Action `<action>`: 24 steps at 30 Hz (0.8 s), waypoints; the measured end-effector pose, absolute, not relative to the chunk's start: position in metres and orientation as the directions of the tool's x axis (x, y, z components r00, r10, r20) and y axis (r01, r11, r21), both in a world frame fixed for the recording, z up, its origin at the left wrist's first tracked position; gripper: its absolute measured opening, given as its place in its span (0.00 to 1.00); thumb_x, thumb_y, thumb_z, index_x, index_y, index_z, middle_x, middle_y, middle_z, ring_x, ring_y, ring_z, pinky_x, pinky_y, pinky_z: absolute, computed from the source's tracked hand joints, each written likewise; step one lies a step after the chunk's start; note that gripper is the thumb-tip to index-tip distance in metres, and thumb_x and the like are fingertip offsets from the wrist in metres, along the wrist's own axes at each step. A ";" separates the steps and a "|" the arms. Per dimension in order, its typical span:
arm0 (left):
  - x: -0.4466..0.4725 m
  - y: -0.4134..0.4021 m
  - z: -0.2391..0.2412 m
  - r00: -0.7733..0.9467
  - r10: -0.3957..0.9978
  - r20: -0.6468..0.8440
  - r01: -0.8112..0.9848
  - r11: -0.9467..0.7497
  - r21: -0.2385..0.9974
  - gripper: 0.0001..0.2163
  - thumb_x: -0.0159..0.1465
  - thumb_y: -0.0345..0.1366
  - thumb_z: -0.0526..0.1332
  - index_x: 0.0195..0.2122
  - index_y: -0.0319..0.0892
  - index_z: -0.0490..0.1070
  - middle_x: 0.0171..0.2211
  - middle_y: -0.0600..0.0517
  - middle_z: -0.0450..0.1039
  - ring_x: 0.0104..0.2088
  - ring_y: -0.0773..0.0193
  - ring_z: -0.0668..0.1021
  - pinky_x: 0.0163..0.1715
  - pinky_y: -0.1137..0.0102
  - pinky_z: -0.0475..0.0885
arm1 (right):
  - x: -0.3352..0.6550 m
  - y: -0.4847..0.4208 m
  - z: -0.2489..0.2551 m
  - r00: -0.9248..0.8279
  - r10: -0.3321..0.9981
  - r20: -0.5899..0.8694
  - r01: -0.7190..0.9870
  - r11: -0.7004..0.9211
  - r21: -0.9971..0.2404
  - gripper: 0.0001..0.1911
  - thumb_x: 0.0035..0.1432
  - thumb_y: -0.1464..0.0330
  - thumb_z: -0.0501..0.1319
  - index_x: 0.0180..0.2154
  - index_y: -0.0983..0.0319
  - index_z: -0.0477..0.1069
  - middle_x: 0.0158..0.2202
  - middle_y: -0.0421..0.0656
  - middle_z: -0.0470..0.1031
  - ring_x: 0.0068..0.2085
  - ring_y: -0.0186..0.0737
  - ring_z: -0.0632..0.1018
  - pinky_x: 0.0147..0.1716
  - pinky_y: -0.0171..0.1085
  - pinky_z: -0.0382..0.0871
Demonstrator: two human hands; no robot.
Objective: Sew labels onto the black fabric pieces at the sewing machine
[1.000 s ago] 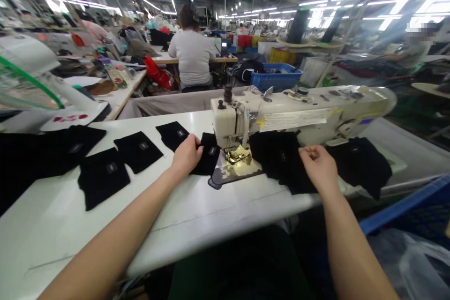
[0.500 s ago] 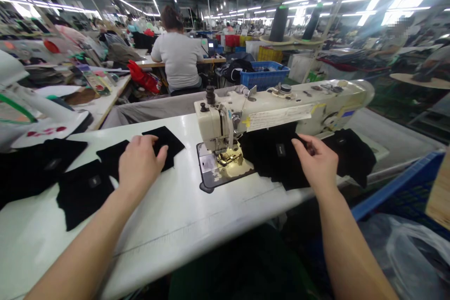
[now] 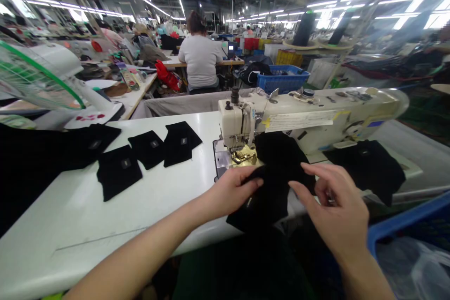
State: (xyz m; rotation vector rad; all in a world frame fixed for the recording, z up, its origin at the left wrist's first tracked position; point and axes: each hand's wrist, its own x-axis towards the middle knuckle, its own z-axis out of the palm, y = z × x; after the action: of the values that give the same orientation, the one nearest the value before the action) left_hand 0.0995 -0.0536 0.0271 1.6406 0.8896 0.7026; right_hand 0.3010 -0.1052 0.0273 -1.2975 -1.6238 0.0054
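Note:
My left hand (image 3: 235, 192) is closed, with thumb and fingers pinching the edge of a black fabric piece (image 3: 270, 201) that hangs over the table's front edge. Just right of that piece, my right hand (image 3: 333, 206) has its thumb and index finger apart, their tips close to the cloth. More black fabric (image 3: 281, 150) lies behind, beside the needle area of a cream sewing machine (image 3: 235, 126). Whether the two dark pieces are joined I cannot tell.
Several black pieces with small labels (image 3: 119, 168) lie on the white table (image 3: 168, 197) at left. Another labelled black piece (image 3: 369, 164) rests right of the machine. A blue crate (image 3: 397, 220) with clear plastic stands at lower right, a fan (image 3: 35, 75) at far left. A person (image 3: 200, 56) sits ahead.
My left hand has moved right from the labelled pieces to the cloth by the machine. Black fabric now lies nearer me, and my right hand's fingers have spread. The view has turned left.

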 end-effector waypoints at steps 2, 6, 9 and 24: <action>0.096 -0.059 0.035 0.705 0.709 -0.022 0.302 -0.272 0.913 0.09 0.67 0.36 0.57 0.36 0.40 0.75 0.29 0.54 0.72 0.30 0.66 0.71 0.32 0.73 0.67 | 0.301 -0.107 0.034 -0.077 0.730 0.679 0.724 0.509 -0.465 0.17 0.59 0.62 0.68 0.50 0.57 0.76 0.44 0.46 0.76 0.31 0.37 0.75 0.30 0.37 0.72; 0.085 -0.067 0.042 0.782 0.610 -0.131 0.348 -0.252 0.903 0.09 0.67 0.38 0.58 0.37 0.40 0.75 0.29 0.55 0.72 0.30 0.67 0.71 0.30 0.74 0.66 | 0.299 -0.109 0.040 -0.260 0.777 0.573 0.625 0.588 -0.513 0.05 0.64 0.67 0.63 0.39 0.56 0.78 0.36 0.41 0.79 0.36 0.38 0.78 0.35 0.35 0.73; 0.067 -0.056 0.036 0.715 0.667 -0.210 0.343 -0.073 0.936 0.10 0.64 0.42 0.62 0.36 0.40 0.76 0.28 0.55 0.73 0.28 0.68 0.72 0.29 0.74 0.67 | 0.306 -0.106 0.034 0.048 0.823 0.567 0.674 0.392 -0.626 0.06 0.63 0.62 0.64 0.35 0.57 0.78 0.30 0.40 0.77 0.27 0.36 0.74 0.26 0.34 0.68; 0.035 0.021 -0.013 0.328 0.942 -0.065 0.613 -0.160 0.774 0.06 0.59 0.37 0.66 0.29 0.41 0.78 0.30 0.52 0.77 0.32 0.62 0.76 0.38 0.68 0.70 | 0.263 -0.132 -0.044 0.051 0.997 -0.061 0.241 -0.071 -0.968 0.15 0.52 0.58 0.68 0.24 0.59 0.68 0.23 0.37 0.70 0.24 0.36 0.70 0.25 0.35 0.67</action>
State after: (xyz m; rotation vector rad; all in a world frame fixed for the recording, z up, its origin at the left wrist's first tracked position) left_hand 0.0347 0.0208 -0.0131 1.8703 1.3732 0.5771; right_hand 0.2628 -0.1320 -0.0441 -1.4590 -1.3219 1.0999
